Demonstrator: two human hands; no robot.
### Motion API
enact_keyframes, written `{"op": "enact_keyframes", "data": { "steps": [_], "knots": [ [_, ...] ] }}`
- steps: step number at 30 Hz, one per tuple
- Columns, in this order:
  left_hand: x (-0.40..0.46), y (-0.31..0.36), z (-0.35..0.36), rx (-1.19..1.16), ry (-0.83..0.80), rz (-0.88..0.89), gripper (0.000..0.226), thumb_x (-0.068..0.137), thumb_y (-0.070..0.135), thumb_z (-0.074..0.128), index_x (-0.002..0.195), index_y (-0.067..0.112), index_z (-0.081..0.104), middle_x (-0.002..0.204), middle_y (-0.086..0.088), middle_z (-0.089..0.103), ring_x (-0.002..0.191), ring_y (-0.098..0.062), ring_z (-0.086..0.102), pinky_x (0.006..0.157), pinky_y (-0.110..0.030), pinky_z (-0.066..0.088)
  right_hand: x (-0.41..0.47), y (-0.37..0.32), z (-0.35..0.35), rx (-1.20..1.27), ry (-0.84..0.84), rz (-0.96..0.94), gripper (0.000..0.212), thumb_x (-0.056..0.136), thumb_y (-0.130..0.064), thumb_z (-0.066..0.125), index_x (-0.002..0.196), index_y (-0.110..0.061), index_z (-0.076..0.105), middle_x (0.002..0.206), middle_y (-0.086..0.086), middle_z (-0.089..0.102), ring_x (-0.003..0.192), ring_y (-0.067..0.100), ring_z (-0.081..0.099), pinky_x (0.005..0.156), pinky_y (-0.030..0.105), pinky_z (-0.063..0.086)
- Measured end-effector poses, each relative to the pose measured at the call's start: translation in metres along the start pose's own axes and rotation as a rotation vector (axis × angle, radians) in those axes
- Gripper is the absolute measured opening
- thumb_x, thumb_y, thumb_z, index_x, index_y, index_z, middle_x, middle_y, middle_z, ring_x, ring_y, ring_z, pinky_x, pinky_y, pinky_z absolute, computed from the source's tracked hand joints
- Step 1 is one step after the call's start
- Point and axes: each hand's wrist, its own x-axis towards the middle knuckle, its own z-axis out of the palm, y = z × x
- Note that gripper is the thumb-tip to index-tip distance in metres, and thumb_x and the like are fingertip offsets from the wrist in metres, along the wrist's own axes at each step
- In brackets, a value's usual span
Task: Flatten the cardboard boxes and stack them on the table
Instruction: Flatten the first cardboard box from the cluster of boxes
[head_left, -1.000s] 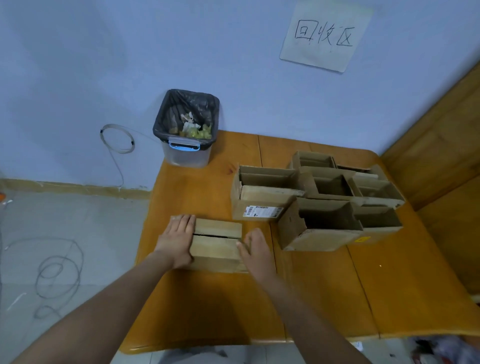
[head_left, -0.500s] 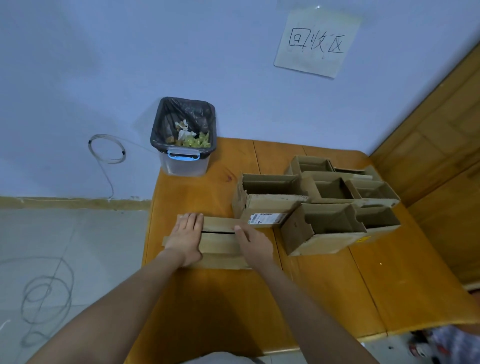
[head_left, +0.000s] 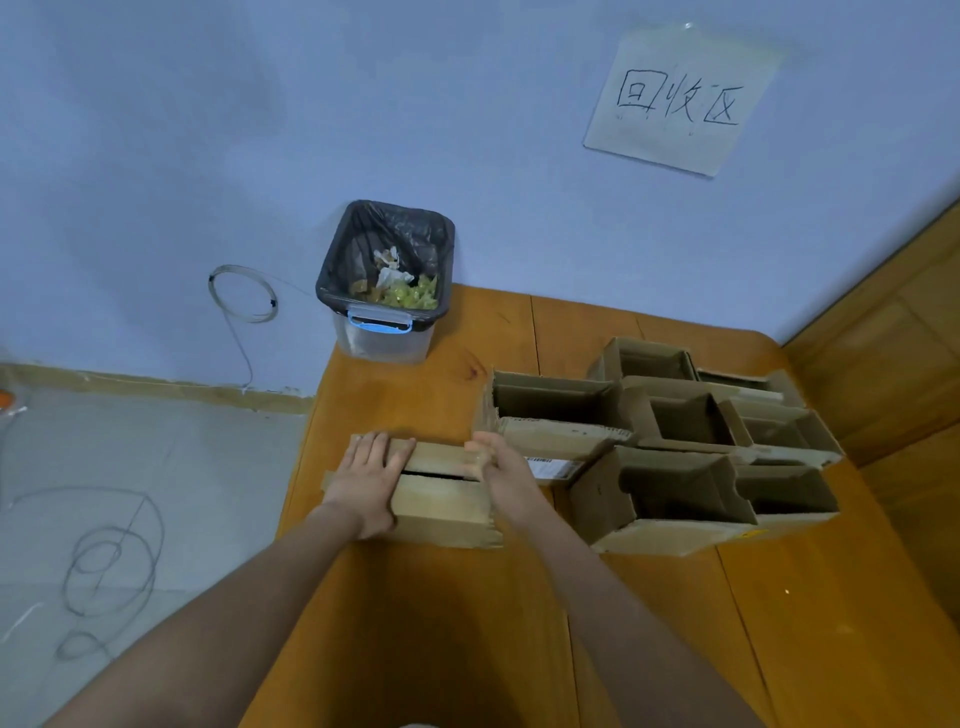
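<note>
At the far left, loops of thin grey wire (head_left: 111, 561) lie on the pale tiled floor (head_left: 130, 467), and another coil of thin wire (head_left: 242, 293) hangs against the light blue wall (head_left: 260, 130). On the back left corner of the orange-brown wooden table (head_left: 805, 623) stands a clear plastic bin lined with a black bag (head_left: 387, 283), with scraps of green and white waste inside. In front of it, near the table's left edge, lies the flattened brown cardboard box (head_left: 441, 491), with a dark slit between its two flaps. The left hand (head_left: 369, 475) rests palm down on the box's left end, fingers straight and close together. The right hand (head_left: 501, 467) lies on the box's right end, fingers extended and slightly bent over the far flap; it is blurred, so I cannot tell whether it pinches the edge. Just right of the hands sits a cluster of open brown cardboard boxes (head_left: 670, 447), packed side by side and touching, the nearest one bearing a white printed label (head_left: 553, 467). High on the wall above them hangs a white paper sign with handwritten characters (head_left: 680, 98). At the far right, wooden panelling (head_left: 893, 338) meets the table's edge.
</note>
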Motion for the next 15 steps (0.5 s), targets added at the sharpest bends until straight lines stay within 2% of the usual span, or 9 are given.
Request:
{"op": "enact_keyframes", "data": {
  "steps": [3,5,7,9,11,13,15],
  "knots": [
    [0.006,-0.002,-0.002,0.007,-0.046,-0.018,0.110,0.077,0.044,0.067,0.153,0.026,-0.011,0.158,-0.016,-0.002,0.147,-0.034,-0.007,0.118,-0.044,-0.009,0.008,-0.002,0.006,0.243,0.024,0.072,0.029,0.102,-0.010,0.039,0.129,-0.014,0.048,0.109,0.005,0.059,0.087,0.014,0.067,0.065,0.014,0.051],
    [0.009,-0.002,-0.001,0.027,-0.081,-0.017,0.111,0.078,0.046,0.067,0.152,0.025,-0.013,0.158,-0.016,-0.003,0.147,-0.034,-0.008,0.118,-0.044,-0.009,0.012,-0.002,0.008,0.273,0.025,0.068,0.026,0.103,-0.012,0.038,0.125,-0.005,0.052,0.094,0.009,0.063,0.061,0.012,0.067,0.055,0.016,0.052],
    [0.011,-0.001,0.001,0.042,-0.093,-0.011,0.112,0.078,0.047,0.066,0.152,0.024,-0.014,0.158,-0.016,-0.004,0.147,-0.034,-0.008,0.118,-0.045,-0.010,0.017,-0.002,0.008,0.200,-0.006,0.043,0.025,0.102,-0.017,0.043,0.117,-0.003,0.056,0.084,0.008,0.065,0.045,0.012,0.061,0.046,0.020,0.049],
    [0.013,-0.001,0.002,0.045,-0.091,-0.002,0.113,0.076,0.051,0.065,0.152,0.023,-0.013,0.158,-0.016,-0.003,0.147,-0.035,-0.009,0.117,-0.045,-0.011,0.022,-0.004,0.006,0.120,-0.045,0.004,0.020,0.101,-0.021,0.045,0.102,-0.007,0.060,0.074,0.006,0.064,0.037,0.012,0.052,0.041,0.021,0.043],
    [0.018,-0.003,0.002,0.050,-0.094,0.018,0.113,0.076,0.052,0.063,0.152,0.021,-0.014,0.159,-0.017,-0.004,0.147,-0.034,-0.012,0.117,-0.046,-0.014,0.030,-0.010,0.004,0.055,-0.047,-0.039,0.028,0.101,-0.027,0.046,0.080,-0.013,0.056,0.061,0.005,0.059,0.033,0.011,0.045,0.043,0.024,0.040],
    [0.022,-0.007,0.002,0.077,-0.094,0.061,0.113,0.077,0.056,0.057,0.152,0.015,-0.016,0.160,-0.016,-0.011,0.146,-0.032,-0.020,0.115,-0.046,-0.019,0.041,-0.020,0.004,-0.072,0.016,-0.100,0.041,0.100,-0.035,0.046,0.062,-0.017,0.047,0.051,-0.001,0.048,0.037,0.008,0.040,0.046,0.027,0.036],
    [0.025,-0.009,0.003,0.076,-0.089,0.103,0.117,0.075,0.066,0.053,0.152,0.011,-0.015,0.160,-0.013,-0.017,0.145,-0.028,-0.025,0.114,-0.045,-0.021,0.057,-0.032,0.004,-0.280,0.104,-0.176,0.047,0.099,-0.041,0.044,0.056,-0.022,0.044,0.049,-0.008,0.040,0.044,0.004,0.037,0.047,0.022,0.028]
  ]
}}
